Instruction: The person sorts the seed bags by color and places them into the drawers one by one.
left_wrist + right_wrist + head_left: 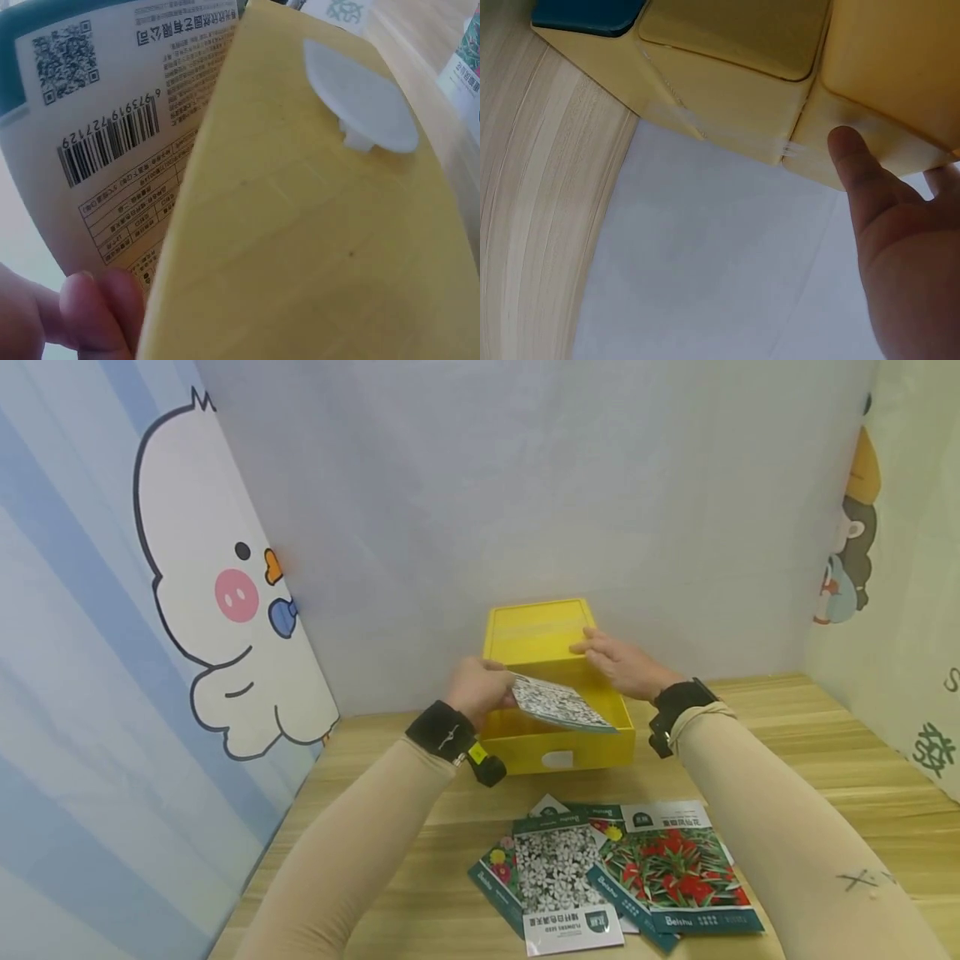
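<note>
A yellow drawer box (538, 647) stands against the back wall, its drawer (517, 756) pulled out toward me. My left hand (478, 687) pinches a seed packet (558, 700) with white flowers at its left end, holding it tilted above the open drawer. The packet's printed back (112, 127) faces the left wrist camera, beside the yellow drawer front with its white handle (364, 97). At the box's right side, my right hand (624, 665) rests with extended fingers on the casing. In the right wrist view, one digit (846, 142) touches the yellow wall.
Nearer me on the wooden table (375, 860), several seed packets overlap, among them one with white flowers (558, 868) and one with red flowers (678, 868). A grey cloth wall (525, 485) rises behind the box. A striped wall (90, 693) stands left.
</note>
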The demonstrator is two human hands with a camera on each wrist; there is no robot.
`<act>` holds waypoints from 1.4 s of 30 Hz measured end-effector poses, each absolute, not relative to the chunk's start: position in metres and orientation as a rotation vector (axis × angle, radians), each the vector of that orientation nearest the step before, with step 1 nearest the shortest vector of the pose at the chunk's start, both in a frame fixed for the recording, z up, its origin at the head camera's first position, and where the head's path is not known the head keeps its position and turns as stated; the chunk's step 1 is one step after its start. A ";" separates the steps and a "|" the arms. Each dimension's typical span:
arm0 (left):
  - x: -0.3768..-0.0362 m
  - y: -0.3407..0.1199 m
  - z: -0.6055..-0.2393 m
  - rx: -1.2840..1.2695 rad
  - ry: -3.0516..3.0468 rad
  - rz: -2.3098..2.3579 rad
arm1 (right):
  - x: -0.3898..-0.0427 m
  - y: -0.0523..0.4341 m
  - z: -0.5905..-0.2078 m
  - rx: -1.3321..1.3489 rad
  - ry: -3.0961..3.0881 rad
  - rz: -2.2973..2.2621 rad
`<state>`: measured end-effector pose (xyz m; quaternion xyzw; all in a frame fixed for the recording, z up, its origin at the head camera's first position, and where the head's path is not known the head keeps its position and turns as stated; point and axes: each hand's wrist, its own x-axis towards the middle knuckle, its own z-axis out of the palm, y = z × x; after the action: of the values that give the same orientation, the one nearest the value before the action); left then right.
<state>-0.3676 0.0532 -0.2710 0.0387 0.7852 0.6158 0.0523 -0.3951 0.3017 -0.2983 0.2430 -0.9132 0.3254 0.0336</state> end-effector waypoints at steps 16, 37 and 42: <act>-0.373 0.059 -0.270 0.027 2.600 1.727 | -0.398 0.299 -0.298 0.769 -2.807 1.045; -0.380 0.066 -0.276 0.378 2.934 1.216 | -0.397 0.300 -0.300 0.687 -2.830 1.061; -0.380 0.071 -0.278 0.401 2.977 1.106 | -0.398 0.300 -0.301 0.688 -2.804 1.078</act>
<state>-0.3800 0.0707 -0.2777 0.1252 0.9297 0.3453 -0.0296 -0.3979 0.2998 -0.3010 0.2230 -0.9094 0.3497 0.0300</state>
